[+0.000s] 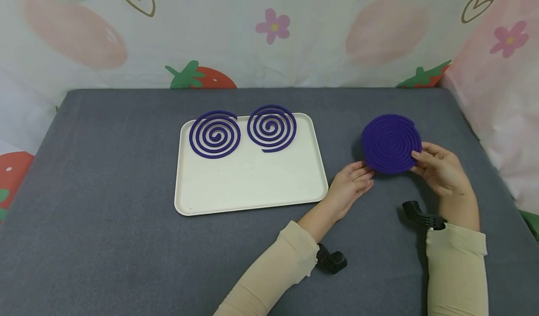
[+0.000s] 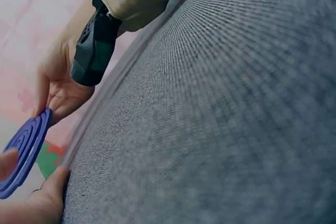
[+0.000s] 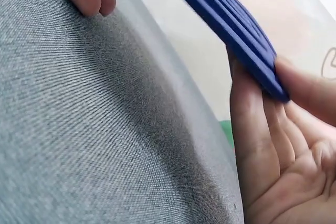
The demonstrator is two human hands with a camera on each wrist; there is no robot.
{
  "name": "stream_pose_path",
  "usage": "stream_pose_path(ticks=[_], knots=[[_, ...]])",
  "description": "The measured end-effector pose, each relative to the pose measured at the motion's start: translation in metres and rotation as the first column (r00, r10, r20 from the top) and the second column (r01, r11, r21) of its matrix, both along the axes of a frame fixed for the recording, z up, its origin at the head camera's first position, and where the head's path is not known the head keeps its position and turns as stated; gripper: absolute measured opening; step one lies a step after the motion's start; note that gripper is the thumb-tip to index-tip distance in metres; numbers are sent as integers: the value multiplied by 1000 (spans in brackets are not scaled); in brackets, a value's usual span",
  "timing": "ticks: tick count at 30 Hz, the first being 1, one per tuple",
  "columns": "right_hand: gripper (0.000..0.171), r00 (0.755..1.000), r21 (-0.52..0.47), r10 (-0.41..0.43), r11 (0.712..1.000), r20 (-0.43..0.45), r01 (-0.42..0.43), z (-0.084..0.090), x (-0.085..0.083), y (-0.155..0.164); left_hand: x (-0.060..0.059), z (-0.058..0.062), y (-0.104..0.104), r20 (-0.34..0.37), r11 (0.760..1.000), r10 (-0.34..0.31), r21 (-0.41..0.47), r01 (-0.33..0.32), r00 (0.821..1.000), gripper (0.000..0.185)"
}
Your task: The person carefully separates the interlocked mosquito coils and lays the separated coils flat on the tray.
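A purple double mosquito coil, two spirals nested into one solid-looking disc, is held tilted just above a grey cloth-covered table, to the right of a cream tray. The disc's right edge is pinched by the right hand, thumb on top and fingers beneath; the left hand lies with fairly straight fingers, its fingertips touching the disc's lower left edge. Two separated purple spiral coils lie side by side along the tray's far edge, close together; whether they touch cannot be told. Such a coil is judged brittle: if it is squeezed or twisted unevenly between the two hands, a thin ring could snap, and with only a rim pinch holding it, the disc could slip and break on the table. The head view alone shows the tray, the separated coils and the strawberry-printed backdrop. The right wrist view shows what the head view hides: the fingers spread flat under the coil with the thumb pressing its upper face, and the disc lifted clear of the cloth. The left wrist view shows the coil edge-on, standing off the table, with the right hand behind it.
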State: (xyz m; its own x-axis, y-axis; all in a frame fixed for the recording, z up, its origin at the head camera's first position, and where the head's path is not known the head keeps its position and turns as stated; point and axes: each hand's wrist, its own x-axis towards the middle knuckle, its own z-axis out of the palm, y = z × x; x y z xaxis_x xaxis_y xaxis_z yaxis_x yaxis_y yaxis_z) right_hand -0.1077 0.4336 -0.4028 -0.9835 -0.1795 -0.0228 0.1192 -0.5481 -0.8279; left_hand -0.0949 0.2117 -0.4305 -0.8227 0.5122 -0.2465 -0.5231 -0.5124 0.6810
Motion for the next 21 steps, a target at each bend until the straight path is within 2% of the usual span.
stream_pose_path(ticks=[3, 8, 11, 15, 21], knots=[[35, 993, 82, 101, 992, -61, -96, 0, -1, -2, 0, 1, -1, -6, 1000, -1, -16, 1, 1000, 53], [38, 955, 257, 268, 939, -131, -228, -2, -2, -9, 3, 3, -4, 6, 998, 44, -34, -44, 999, 41], [37, 944, 290, 301, 923, -135, -253, -2, -2, -16, 4, 4, -8, 22, 996, 77, -37, -77, 997, 35], [36, 944, 271, 302, 927, -135, -258, 0, -3, -25, 6, 6, -13, 27, 994, 110, -24, -109, 994, 34], [38, 949, 244, 302, 931, -92, -273, 3, -6, -42, 8, 10, -25, -26, 995, 96, -36, -96, 995, 35]])
